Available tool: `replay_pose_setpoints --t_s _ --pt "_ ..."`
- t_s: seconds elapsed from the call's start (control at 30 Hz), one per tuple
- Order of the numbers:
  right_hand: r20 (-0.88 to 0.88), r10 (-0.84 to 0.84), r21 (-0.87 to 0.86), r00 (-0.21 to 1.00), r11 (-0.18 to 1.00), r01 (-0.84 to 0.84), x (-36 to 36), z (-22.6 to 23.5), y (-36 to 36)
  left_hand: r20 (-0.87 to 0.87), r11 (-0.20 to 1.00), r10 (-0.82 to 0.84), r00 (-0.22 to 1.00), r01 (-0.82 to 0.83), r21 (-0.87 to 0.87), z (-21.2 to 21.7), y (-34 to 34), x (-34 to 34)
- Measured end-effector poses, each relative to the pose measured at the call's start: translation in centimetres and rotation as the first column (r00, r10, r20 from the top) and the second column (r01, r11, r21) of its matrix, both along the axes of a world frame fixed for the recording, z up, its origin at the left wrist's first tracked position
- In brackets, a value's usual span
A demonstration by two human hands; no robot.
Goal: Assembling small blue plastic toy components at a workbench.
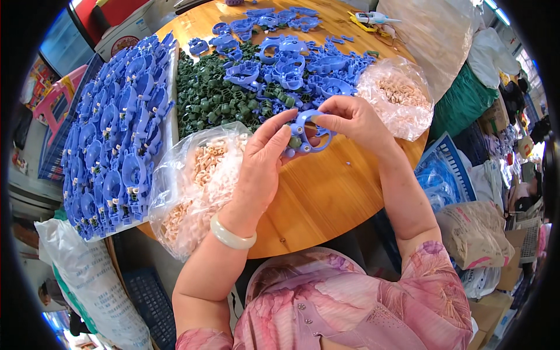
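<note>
Above the near part of the wooden table, my left hand (269,149) and my right hand (357,121) both grip one blue plastic toy part (322,144). The part has a round ring on its right side and a dark green piece (296,142) set in its left side. My left fingers close on the left edge, while my right thumb and fingers pinch its upper right. Just beyond lies a heap of blue plastic parts (290,68) beside a pile of small dark green parts (204,87). A clear bag of small beige pieces (207,166) sits against my left forearm.
Another clear bag of beige pieces (402,93) lies beyond my right hand. At the left, a tray (173,93) carries many rows of blue parts (111,134). A white and yellow tool (376,18) rests at the far right of the round table (326,192). Sacks surround it.
</note>
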State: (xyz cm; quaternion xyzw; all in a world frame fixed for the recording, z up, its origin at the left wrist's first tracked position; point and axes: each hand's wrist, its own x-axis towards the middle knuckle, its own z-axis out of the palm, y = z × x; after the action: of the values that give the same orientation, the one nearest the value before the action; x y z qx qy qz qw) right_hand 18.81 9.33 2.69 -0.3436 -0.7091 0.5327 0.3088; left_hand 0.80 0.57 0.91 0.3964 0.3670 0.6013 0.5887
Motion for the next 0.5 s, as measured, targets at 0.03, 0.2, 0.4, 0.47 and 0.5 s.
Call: replay_pose_setpoints --t_s 0.03,0.2,0.4,0.47,0.5 --pt "-0.03 -0.018 -0.008 0.999 1.0 0.018 0.02 -0.04 0.03 0.057 1.0 -0.018 0.998 0.018 -0.006 -0.07 -0.01 0.17" --pt "0.038 -0.026 -0.014 0.999 1.0 0.026 0.07 -0.25 0.22 0.143 0.998 -0.051 0.988 0.047 0.031 0.22 -0.3 0.36" --pt "-0.051 -0.045 0.007 0.998 0.999 0.046 -0.3 -0.7 0.22 0.108 0.999 -0.022 0.994 0.019 0.027 0.06 -0.18 0.22" --pt "-0.034 -0.05 0.008 0.998 0.999 0.05 -0.23 -0.79 0.29 0.143 0.998 -0.062 0.988 0.058 0.033 0.08 -0.14 0.16" --pt "-0.034 -0.048 0.008 0.998 0.999 0.048 -0.18 -0.73 0.28 0.143 0.998 -0.061 0.988 0.057 0.032 0.09 -0.15 0.15"
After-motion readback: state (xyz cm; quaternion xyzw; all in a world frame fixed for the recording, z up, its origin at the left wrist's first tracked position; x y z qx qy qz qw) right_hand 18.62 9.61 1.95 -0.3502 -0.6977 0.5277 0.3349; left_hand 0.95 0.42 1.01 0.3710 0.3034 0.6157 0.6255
